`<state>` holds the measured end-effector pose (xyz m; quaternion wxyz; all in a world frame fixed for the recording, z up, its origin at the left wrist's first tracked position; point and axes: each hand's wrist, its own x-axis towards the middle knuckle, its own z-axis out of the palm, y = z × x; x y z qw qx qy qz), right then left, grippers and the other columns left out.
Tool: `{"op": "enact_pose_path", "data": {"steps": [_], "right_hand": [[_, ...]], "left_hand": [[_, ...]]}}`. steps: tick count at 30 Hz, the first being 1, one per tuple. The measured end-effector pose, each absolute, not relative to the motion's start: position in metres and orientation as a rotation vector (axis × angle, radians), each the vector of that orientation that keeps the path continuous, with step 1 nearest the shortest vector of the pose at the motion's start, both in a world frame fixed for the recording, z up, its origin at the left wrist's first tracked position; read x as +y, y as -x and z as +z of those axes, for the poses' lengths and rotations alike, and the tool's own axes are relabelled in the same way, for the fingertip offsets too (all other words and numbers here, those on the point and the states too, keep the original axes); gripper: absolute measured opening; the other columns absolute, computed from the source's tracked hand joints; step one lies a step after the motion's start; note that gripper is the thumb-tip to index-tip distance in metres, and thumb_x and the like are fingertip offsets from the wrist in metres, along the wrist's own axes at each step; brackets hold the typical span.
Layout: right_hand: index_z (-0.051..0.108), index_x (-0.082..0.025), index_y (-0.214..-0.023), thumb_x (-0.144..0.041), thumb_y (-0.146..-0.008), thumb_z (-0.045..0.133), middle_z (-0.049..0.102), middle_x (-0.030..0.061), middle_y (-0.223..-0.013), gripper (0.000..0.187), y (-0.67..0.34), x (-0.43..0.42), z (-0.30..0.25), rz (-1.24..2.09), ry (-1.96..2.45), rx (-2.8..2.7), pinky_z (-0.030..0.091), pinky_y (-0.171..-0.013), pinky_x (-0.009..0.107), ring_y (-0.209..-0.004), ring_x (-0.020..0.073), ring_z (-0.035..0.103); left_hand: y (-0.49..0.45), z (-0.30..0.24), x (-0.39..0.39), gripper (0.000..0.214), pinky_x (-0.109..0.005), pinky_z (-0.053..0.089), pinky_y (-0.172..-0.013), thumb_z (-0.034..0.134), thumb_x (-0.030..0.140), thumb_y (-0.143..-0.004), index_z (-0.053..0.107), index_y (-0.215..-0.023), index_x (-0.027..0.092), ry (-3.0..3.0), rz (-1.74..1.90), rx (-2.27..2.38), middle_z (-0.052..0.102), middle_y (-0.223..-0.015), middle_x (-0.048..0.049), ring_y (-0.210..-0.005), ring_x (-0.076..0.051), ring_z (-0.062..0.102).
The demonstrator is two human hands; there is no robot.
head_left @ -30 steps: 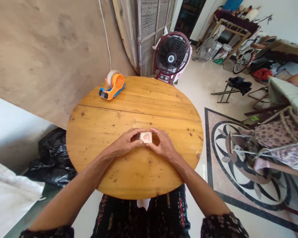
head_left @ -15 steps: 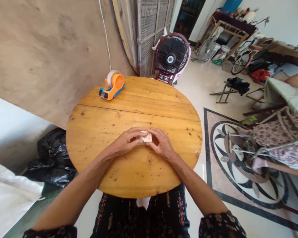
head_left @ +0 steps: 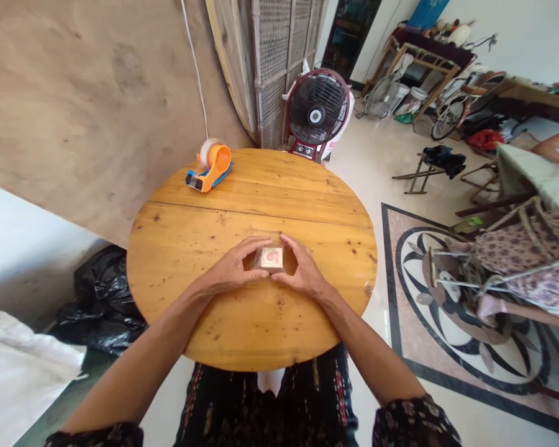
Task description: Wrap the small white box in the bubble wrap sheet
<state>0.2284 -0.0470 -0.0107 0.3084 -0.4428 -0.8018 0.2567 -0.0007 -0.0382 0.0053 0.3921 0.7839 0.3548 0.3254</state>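
Note:
A small pale box (head_left: 271, 257) with a reddish print on its top face lies on the round wooden table (head_left: 242, 223), between my two hands. My left hand (head_left: 242, 264) curves around its left side, thumb in front and fingers behind, spread apart. On the opposite side my right hand (head_left: 302, 266) makes a similar open curve. Both thumb tips come close to the box's front edge; whether they touch it I cannot tell. The top of the box is uncovered.
An orange and blue tape dispenser (head_left: 212, 166) stands at the table's far left edge. Behind the table is a fan (head_left: 317, 108). Black plastic bags (head_left: 102, 298) lie on the floor at left. At right, another person's arm (head_left: 556, 149) rests near a cloth-covered table.
My fingers and thumbs have drawn back from the top of the box and spread apart, so its printed face now shows. The view has shifted slightly.

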Motion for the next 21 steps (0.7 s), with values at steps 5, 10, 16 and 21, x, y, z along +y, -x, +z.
{"op": "enact_pose_path", "data": {"steps": [5, 10, 16, 21], "right_hand": [[0.03, -0.024, -0.145, -0.046, -0.073, 0.073, 0.056, 0.013, -0.133, 0.087, -0.226, -0.047, -0.014, 0.659, 1.153, -2.13, 0.037, -0.103, 0.05, -0.123, 0.0304, 0.051], [0.03, -0.024, -0.145, -0.04, -0.075, 0.071, 0.059, 0.0113, -0.129, 0.082, -0.225, -0.047, -0.014, 0.647, 1.144, -2.117, 0.037, -0.102, 0.048, -0.121, 0.0288, 0.053], [0.032, -0.024, -0.144, -0.043, -0.075, 0.071, 0.053, 0.0132, -0.136, 0.082, -0.225, -0.048, -0.013, 0.647, 1.155, -2.109, 0.039, -0.102, 0.05, -0.122, 0.0306, 0.052], [0.034, -0.023, -0.144, -0.044, -0.072, 0.073, 0.043, 0.0141, -0.145, 0.084, -0.226, -0.048, -0.01, 0.661, 1.141, -2.127, 0.037, -0.104, 0.051, -0.128, 0.0327, 0.046]], "left_hand": [[-0.003, 0.003, -0.038, 0.047, -0.044, 0.041, -0.106, 0.065, 0.034, -0.084, 0.054, -0.129, 0.028, -2.033, 0.876, 0.835, 0.054, -0.134, -0.0074, -0.123, -0.024, 0.051], [-0.004, -0.005, -0.035, 0.037, -0.043, 0.045, -0.101, 0.062, 0.032, -0.087, 0.058, -0.123, 0.025, -2.163, 0.945, 0.83, 0.061, -0.124, -0.0089, -0.117, -0.023, 0.055], [0.001, 0.0, -0.038, 0.056, -0.048, 0.035, -0.11, 0.066, 0.045, -0.081, 0.052, -0.132, 0.026, -2.26, 0.827, 0.968, 0.038, -0.147, -0.0111, -0.135, -0.03, 0.037], [0.005, 0.003, -0.038, 0.092, -0.047, 0.035, -0.11, 0.073, 0.054, -0.07, 0.031, -0.146, 0.024, -2.116, 0.76, 1.027, 0.039, -0.147, -0.013, -0.132, -0.033, 0.041]]}}
